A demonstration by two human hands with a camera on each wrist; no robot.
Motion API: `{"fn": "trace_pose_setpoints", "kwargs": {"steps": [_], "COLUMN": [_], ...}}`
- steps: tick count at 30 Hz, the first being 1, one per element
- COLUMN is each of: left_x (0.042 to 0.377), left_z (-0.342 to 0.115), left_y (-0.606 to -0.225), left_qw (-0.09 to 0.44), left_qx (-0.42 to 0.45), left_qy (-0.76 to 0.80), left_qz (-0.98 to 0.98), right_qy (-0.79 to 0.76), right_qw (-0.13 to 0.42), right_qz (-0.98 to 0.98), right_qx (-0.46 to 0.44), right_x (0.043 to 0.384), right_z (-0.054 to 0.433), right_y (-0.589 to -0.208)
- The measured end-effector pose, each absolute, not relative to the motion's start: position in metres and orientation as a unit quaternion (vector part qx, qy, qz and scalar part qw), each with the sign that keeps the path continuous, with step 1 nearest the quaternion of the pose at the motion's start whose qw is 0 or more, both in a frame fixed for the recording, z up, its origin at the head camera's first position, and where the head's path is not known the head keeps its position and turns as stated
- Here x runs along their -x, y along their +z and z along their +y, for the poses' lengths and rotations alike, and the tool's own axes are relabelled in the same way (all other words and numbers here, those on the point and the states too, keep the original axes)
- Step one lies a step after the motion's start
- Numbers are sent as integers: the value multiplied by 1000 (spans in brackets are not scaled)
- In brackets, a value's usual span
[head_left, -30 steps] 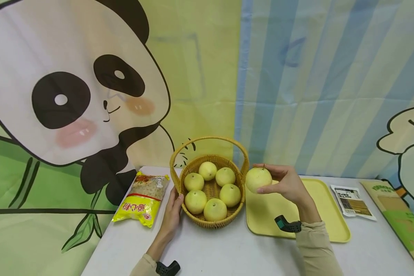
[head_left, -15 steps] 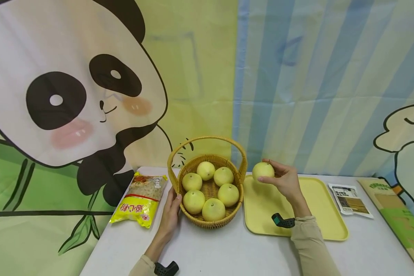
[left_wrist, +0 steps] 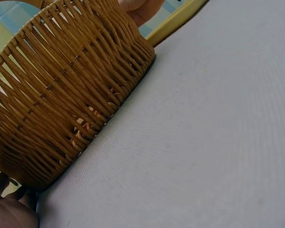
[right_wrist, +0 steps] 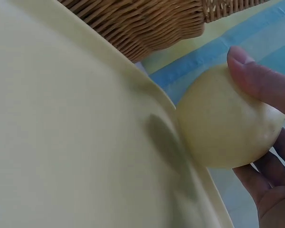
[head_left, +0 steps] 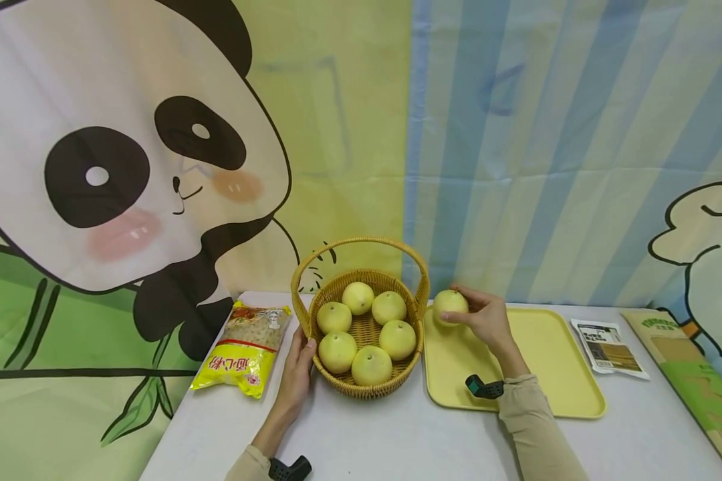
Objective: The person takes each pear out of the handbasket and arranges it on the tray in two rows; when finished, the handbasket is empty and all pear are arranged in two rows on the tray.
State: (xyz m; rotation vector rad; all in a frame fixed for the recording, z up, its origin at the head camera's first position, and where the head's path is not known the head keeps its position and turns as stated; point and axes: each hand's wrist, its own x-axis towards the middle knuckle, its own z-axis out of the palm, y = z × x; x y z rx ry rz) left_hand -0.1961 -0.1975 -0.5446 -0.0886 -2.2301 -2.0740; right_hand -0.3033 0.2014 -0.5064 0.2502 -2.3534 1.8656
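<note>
A round pale-yellow pear (head_left: pixel 449 306) is in my right hand (head_left: pixel 487 321), gripped between thumb and fingers over the far left corner of the yellow tray (head_left: pixel 553 361). In the right wrist view the pear (right_wrist: pixel 223 121) is beside the tray's edge; whether it touches the tray I cannot tell. My left hand (head_left: pixel 296 377) rests against the left side of the wicker basket (head_left: pixel 370 394), fingers lying along its wall. Several similar pears (head_left: pixel 371 365) lie inside the basket in a ring. In the left wrist view, fingertips (left_wrist: pixel 16 194) touch the basket low down.
A yellow bag of dry food (head_left: pixel 243 351) lies left of the basket. Right of the tray are a small white packet (head_left: pixel 610 347) and a long green-and-brown pack (head_left: pixel 692 374). The basket's tall handle (head_left: pixel 367 240) arches over the fruit. A printed curtain (head_left: pixel 349 133) hangs behind the table.
My right hand first carried the pear rightward away from the basket, then lowered it toward the tray's far left corner. My left hand has stayed on the basket.
</note>
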Motion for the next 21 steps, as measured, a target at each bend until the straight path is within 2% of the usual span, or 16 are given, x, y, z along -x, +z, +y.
{"fn": "trace_pose_setpoints", "kwargs": {"steps": [5,12,21], "left_x": [194,197,196], "left_z": [-197,-197,-197], "left_y": [-545,-546,-544], "left_qw": [48,53,54], "left_qx": [25,32,22], "left_qy": [-676,-677,-670], "left_qz": [-735,-734,-740], "right_qy": [586,548,559], "right_qw": [48,57,42], "right_qz": [-803,-825,-814], "right_qx": [-94,-126,-150], "right_x": [303,303,306], "right_z": [199,200,201], "right_y": [-512,-510,-513]}}
